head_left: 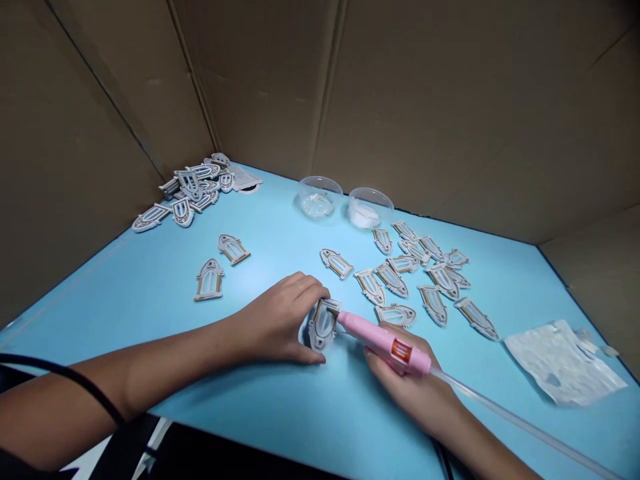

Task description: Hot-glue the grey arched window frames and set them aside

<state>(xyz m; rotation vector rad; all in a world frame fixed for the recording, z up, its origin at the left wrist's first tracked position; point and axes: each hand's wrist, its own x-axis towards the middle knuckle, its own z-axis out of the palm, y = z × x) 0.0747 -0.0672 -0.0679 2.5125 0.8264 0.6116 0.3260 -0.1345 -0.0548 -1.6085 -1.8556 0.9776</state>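
My left hand [293, 317] grips a small arched window-shaped piece [323, 327], white and grey with gold edging, between thumb and fingers just above the blue table. Closed around a pink hot glue gun [373, 337] is my right hand [413, 373], partly hidden beneath it. The gun's nozzle points left and meets the upper right edge of the piece, though whether it touches cannot be made out. A long clear glue stick [520, 413] runs out of the gun's back toward the lower right.
Many similar arched pieces [393, 279] lie right of centre, with another pile [193, 187] at the back left. Two clear plastic cups [320, 197] stand at the back. A crumpled white sheet [563, 363] lies at right. Cardboard walls [400, 100] enclose the blue table [280, 427].
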